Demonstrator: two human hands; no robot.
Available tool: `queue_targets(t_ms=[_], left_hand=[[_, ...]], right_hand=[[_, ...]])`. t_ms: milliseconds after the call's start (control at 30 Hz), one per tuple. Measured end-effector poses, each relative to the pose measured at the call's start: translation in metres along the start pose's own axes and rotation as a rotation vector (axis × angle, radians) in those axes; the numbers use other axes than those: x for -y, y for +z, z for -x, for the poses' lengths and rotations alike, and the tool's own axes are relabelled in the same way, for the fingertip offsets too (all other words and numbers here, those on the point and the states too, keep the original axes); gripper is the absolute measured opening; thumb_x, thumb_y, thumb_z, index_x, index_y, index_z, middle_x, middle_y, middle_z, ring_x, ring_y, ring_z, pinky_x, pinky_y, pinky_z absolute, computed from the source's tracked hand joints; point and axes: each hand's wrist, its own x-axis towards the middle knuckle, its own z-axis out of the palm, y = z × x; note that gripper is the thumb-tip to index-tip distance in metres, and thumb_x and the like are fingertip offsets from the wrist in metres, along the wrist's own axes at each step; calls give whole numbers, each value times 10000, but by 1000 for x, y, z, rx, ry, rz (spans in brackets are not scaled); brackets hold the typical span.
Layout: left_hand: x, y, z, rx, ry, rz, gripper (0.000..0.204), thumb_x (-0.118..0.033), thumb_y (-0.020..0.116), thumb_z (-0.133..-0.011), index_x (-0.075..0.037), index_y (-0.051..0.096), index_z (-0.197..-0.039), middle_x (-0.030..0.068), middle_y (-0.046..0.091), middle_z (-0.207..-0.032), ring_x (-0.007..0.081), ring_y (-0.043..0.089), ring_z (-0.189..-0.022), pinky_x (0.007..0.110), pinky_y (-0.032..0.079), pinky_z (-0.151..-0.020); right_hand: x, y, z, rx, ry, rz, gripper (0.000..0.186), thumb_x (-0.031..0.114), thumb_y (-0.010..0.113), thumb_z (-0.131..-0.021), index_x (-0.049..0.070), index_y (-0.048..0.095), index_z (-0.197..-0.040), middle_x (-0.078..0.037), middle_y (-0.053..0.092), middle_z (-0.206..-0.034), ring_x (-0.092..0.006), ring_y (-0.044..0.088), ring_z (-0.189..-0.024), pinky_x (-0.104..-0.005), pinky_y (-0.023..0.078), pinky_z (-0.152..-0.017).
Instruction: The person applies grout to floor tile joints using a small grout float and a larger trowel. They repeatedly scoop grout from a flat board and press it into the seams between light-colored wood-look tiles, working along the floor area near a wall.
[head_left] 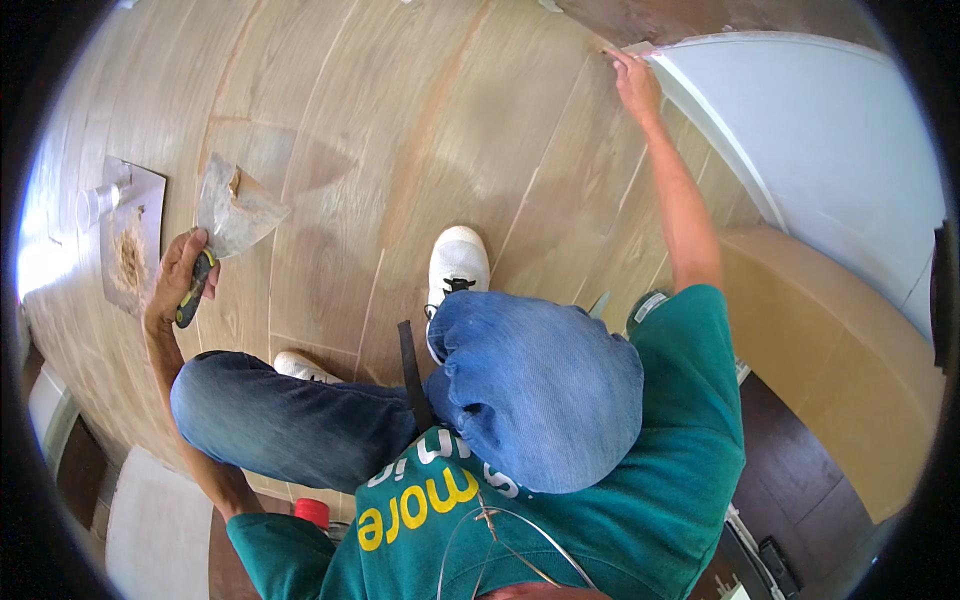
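My left hand [180, 275] grips the black and yellow-green handle [200, 290] of a wide putty knife, whose blade [240, 210] carries some brown paste. Left of it, a metal plate [150, 200] with smeared brown filler [128, 260] lies on the wood-look floor [350, 120], with a clear cup [92, 208] at its left side. At the upper right, my right hand [635, 85] reaches out with its index finger extended to the seam where the floor meets a pale panel's white edge trim [700, 100]. Its fingertips are small in view; I see no tool there.
A pale panel [840, 160] stands at the right, above a cardboard-coloured piece [820, 330]. My knee [530, 390] and white shoe [458, 265] are in the middle. A dark strip [408, 355] is beside my leg, with a red lid [311, 512] low behind me and a board [155, 520] at lower left.
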Motion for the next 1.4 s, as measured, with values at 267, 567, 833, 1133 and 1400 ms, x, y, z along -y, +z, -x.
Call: queue_targets(t_ms=[267,567,833,1133,1400], left_hand=[[-1,1,-10,19,-3,-9,449,-485,491,-1074,-76,564,-903,55,604,-622,131,574,-457,259,487,-451],[-8,7,-16,34,27,-6,451,-489,490,-1072,-75,574,-916,48,605,-617,126,577,-455,254,486,-451],[-12,8,-11,40,22,-8,459,-486,489,-1072,-73,578,-891,44,604,-616,122,575,-453,249,481,-448],[-17,8,10,74,110,53,462,-455,454,-1085,-59,576,-882,56,592,-607,132,565,-456,261,470,-445],[-53,23,1,227,198,73,442,-439,466,-1074,-50,600,-913,64,587,-590,139,567,-463,267,472,-452]], right_hand=[[3,14,-8,108,82,207,316,158,567,-968,195,720,-1241,-173,686,-1166,-392,650,-1065,-478,527,-899],[-3,-17,-7,54,81,20,364,159,582,-968,250,705,-1298,-150,696,-1177,-384,649,-1076,-467,530,-912],[10,15,-11,103,111,232,377,166,571,-972,246,691,-1321,-150,679,-1220,-376,648,-1102,-472,524,-965],[73,-5,4,145,72,-421,341,146,589,-989,162,696,-1312,-159,694,-1281,-326,619,-1253,-407,492,-1046],[404,-105,34,-79,-627,-917,372,89,692,-899,186,729,-1256,-24,671,-1273,-257,624,-1162,-415,487,-1016]])
